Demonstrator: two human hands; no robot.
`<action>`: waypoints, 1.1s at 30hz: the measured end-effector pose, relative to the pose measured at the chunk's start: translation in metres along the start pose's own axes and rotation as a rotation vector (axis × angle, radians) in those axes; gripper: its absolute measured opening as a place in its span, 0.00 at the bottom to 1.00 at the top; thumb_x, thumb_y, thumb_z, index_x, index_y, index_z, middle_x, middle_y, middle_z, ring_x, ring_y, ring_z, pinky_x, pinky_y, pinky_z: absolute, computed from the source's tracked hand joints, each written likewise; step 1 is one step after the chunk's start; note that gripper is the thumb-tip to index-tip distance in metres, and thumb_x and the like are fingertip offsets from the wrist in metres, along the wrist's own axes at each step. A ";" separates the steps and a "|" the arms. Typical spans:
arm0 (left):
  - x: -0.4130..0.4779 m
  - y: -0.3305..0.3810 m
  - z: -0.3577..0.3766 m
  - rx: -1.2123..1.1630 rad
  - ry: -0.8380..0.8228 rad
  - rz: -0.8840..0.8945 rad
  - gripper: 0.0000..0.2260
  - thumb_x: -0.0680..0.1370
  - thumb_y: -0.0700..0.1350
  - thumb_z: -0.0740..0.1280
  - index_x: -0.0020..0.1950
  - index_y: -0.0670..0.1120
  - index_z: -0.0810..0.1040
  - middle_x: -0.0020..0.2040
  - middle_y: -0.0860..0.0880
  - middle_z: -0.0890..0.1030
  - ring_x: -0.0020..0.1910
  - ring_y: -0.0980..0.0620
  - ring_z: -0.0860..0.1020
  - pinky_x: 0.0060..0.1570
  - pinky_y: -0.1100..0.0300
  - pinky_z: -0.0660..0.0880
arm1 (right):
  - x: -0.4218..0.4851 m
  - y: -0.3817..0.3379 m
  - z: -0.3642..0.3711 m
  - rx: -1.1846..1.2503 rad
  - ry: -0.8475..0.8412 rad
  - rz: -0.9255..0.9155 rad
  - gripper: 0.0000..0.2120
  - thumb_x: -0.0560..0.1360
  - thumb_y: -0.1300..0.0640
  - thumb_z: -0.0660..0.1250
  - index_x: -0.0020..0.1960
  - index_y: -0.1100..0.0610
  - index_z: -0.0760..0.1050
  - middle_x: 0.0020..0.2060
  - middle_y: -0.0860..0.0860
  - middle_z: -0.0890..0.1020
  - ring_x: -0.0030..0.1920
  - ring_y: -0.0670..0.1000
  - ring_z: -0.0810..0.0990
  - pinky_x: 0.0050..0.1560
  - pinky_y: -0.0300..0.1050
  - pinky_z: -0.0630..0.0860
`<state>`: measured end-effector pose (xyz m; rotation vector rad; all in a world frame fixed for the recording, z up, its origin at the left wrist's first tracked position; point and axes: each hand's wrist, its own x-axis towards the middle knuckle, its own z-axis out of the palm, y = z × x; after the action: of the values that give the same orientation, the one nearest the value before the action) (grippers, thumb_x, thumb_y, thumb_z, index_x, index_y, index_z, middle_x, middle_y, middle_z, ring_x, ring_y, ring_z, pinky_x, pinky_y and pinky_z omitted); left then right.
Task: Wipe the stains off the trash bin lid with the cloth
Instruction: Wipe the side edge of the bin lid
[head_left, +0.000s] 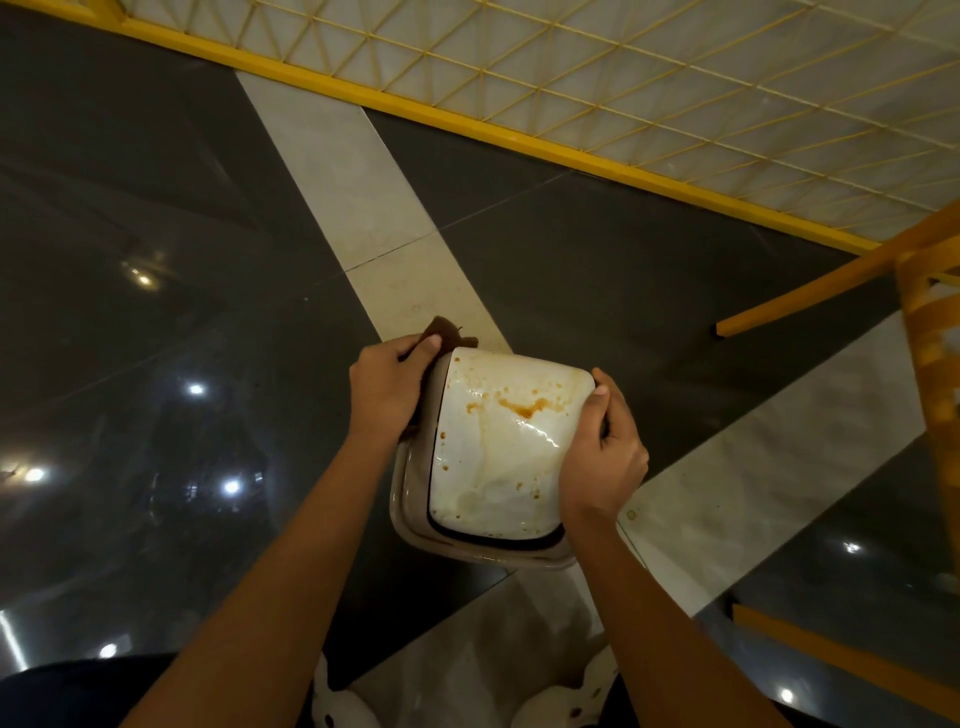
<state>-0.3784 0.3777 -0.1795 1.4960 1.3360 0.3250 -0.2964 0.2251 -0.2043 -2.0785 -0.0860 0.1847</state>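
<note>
Left fingers closed round brown cloth, pressed at lid's far-left corner, likely poised to wipe. Right hand clasped on right edge, apparently for bracing. Orange stains unwiped. Lid seated on bin, on floor.

There is one view only, from a wide-angle camera on the person's head, looking steeply down and a little forward. It sits close above the trash bin lid, which fills the centre of the frame. Both forearms enter from the bottom edge. The dark floor spreads across the left and middle, and a yellow mesh fence runs along the top right, bowed by the lens.
</note>
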 end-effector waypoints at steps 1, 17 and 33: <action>-0.010 -0.003 -0.002 -0.028 0.022 0.015 0.11 0.77 0.48 0.65 0.57 0.47 0.80 0.46 0.51 0.82 0.46 0.56 0.77 0.51 0.61 0.73 | 0.000 0.000 0.000 0.004 -0.001 0.000 0.14 0.80 0.51 0.56 0.62 0.49 0.75 0.57 0.45 0.79 0.54 0.42 0.76 0.50 0.32 0.72; -0.048 -0.042 -0.003 -0.247 0.171 -0.110 0.12 0.74 0.49 0.69 0.56 0.52 0.80 0.48 0.53 0.83 0.51 0.53 0.80 0.57 0.52 0.76 | 0.002 -0.001 0.000 0.011 -0.007 0.004 0.14 0.80 0.51 0.57 0.62 0.50 0.76 0.53 0.41 0.78 0.47 0.37 0.75 0.42 0.23 0.68; -0.054 -0.041 0.009 -0.186 0.247 0.074 0.12 0.76 0.47 0.66 0.59 0.54 0.77 0.54 0.55 0.76 0.57 0.54 0.74 0.62 0.51 0.71 | 0.001 -0.001 0.000 0.005 -0.015 0.012 0.15 0.80 0.50 0.56 0.62 0.50 0.75 0.52 0.39 0.76 0.49 0.37 0.74 0.43 0.24 0.66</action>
<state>-0.4130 0.3199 -0.1940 1.3836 1.4022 0.6817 -0.2954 0.2257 -0.2032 -2.0737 -0.0819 0.2074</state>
